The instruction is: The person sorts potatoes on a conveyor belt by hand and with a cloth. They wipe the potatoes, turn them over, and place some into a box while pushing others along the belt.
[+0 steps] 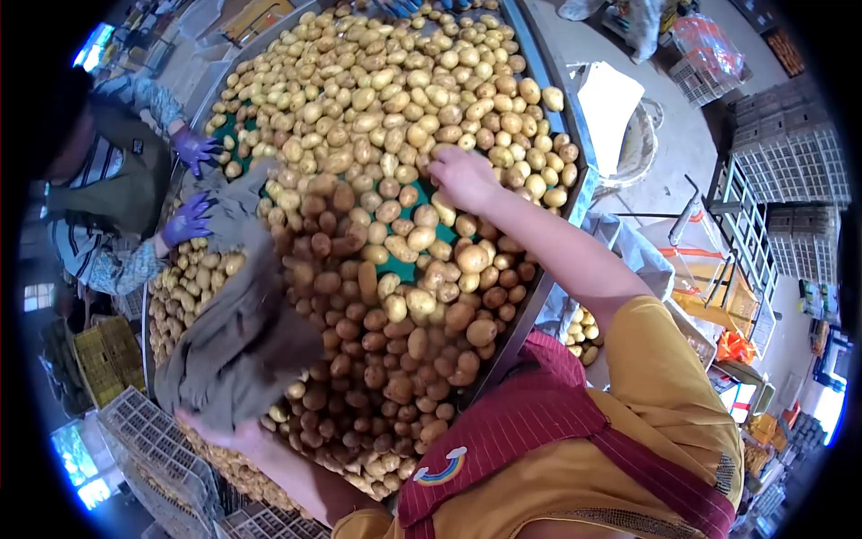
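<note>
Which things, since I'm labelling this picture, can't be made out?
In the head view:
Left hand: fingers hidden by the cloth.
Right hand: fingertips hidden among potatoes.
Blue gloves: cut off by the top edge.
Whatever lies under the cloth: covered.

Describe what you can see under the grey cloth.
Potatoes show along the cloth's edges, and part of the left hand shows at its lower edge. Its fingers, and whatever lies beneath the cloth's middle, are covered.

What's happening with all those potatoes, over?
Left hand: holding grey cloth. Right hand: down on potatoes. Potatoes: one wide heap. Maybe in the way: the cloth, near a co-worker's purple gloves.
</note>
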### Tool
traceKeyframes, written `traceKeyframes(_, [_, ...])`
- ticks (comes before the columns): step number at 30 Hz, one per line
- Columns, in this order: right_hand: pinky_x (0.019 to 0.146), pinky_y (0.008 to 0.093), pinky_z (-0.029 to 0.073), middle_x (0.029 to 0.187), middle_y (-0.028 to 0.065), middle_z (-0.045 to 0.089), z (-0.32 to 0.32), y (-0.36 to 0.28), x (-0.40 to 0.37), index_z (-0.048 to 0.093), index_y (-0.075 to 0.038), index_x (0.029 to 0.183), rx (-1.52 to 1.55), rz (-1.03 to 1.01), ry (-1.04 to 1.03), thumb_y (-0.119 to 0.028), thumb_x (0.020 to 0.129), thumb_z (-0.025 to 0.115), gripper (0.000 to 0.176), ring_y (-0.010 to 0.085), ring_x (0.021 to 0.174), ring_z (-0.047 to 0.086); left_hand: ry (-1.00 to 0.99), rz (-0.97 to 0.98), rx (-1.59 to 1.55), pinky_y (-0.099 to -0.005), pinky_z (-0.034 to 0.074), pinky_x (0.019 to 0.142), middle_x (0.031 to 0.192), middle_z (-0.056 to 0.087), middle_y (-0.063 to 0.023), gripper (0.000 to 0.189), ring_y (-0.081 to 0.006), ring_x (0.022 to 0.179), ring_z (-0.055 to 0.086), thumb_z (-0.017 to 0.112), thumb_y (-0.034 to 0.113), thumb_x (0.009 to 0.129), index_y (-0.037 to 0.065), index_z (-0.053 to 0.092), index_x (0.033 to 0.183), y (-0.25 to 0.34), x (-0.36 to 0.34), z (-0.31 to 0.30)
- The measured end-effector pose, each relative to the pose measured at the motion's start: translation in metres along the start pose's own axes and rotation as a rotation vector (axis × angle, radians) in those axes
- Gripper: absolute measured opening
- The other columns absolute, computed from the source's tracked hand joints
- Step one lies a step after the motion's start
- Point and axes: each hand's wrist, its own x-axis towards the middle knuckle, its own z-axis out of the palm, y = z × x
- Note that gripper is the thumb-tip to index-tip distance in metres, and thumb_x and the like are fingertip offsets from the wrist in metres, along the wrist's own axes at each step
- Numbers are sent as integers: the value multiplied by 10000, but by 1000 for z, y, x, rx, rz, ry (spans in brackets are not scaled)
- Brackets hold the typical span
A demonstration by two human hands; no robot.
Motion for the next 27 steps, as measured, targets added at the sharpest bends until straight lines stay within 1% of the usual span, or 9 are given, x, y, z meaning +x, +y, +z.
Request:
traceKeyframes(3, [868,415,559,1114,135,610,13,-10,9,657,-61,1074,-177,30,27,-111,879,568,220,320,1108,603,-9,-730,-396,-460,420,1102,1447,492,-202,847,-312,1287,513,468,633,1006,-69,400,1474,145,46,-9])
traceKeyframes(5, [865,394,568,1094,149,628,7,-9,10,644,-42,1049,-103,16,0,-101,800,664,256,333,1031,634,-119,-1082,-629,-452,395,1089,1412,504,-187,827,-268,1269,503,461,632,1012,-57,407,1467,186,35,0])
traceKeyframes(6, [851,376,565,1058,126,637,1,-4,8,644,-39,1048,124,46,3,-100,809,680,249,308,987,642,-380,-1096,-587,-470,389,1097,1401,516,-178,757,-275,1277,501,496,574,987,-23,440,1449,202,24,12])
traceKeyframes(9, [795,349,546,963,48,641,-2,7,-11,655,-46,1053,1144,442,81,-101,889,668,174,222,890,636,-1282,-404,-50,-521,370,1119,1368,552,-151,584,-295,1302,495,602,401,911,78,539,1394,250,-29,76])
traceKeyframes(13, [822,345,554,1123,75,641,-15,33,-59,610,-65,1212,1943,447,-38,-177,985,583,255,196,956,635,-1339,-196,211,-603,332,1126,1366,555,-132,553,-326,1346,455,692,320,838,176,604,1364,236,-60,143])
traceKeyframes(17, [688,221,465,1206,107,636,-51,-3,-68,578,-27,1264,1856,518,2,-160,1029,575,271,133,895,579,-1246,-248,191,-588,353,1101,1368,548,-134,575,-336,1350,449,694,369,842,181,601,1377,220,-28,180])
traceKeyframes(21, [613,197,393,832,-21,555,-54,-22,-63,600,-43,1195,1764,537,54,-70,989,583,208,74,676,470,-1123,-196,245,-581,378,1083,1371,548,-105,615,-313,1344,455,711,354,817,199,585,1399,205,-35,186])
traceKeyframes(24, [537,214,280,754,-46,510,-47,-19,-70,602,-56,1130,1729,466,12,-54,966,584,166,57,590,379,-1067,-221,215,-592,369,1096,1372,559,-122,629,-343,1342,462,729,339,799,175,591,1390,202,-43,185])
traceKeyframes(27, [572,214,338,778,-46,528,-66,-10,-110,618,-68,1105,1509,507,-48,-92,976,602,132,52,641,430,-1023,-373,-81,-545,362,1126,1408,566,-162,521,-376,1345,481,652,349,915,75,609,1355,183,-53,171])
